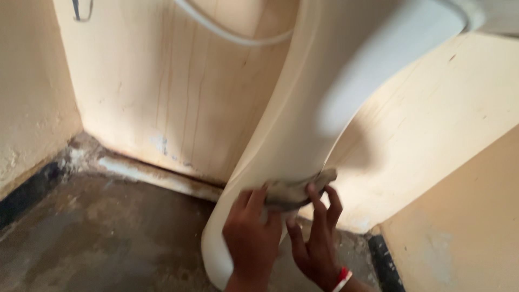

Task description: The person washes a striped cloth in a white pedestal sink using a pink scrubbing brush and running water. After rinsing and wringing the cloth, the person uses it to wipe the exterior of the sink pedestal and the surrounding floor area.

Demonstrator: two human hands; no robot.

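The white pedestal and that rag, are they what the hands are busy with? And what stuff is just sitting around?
In use:
- left hand and right hand, both on the grey rag
- the rag, pressed against the white pedestal

Just around:
- white hose on the wall behind
- cream walls
- stained floor
- red and white wristband

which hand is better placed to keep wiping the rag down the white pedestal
Probably the left hand: it lies flat on the pedestal just under the rag. The right hand touches the rag only with its fingertips, off the pedestal's edge.
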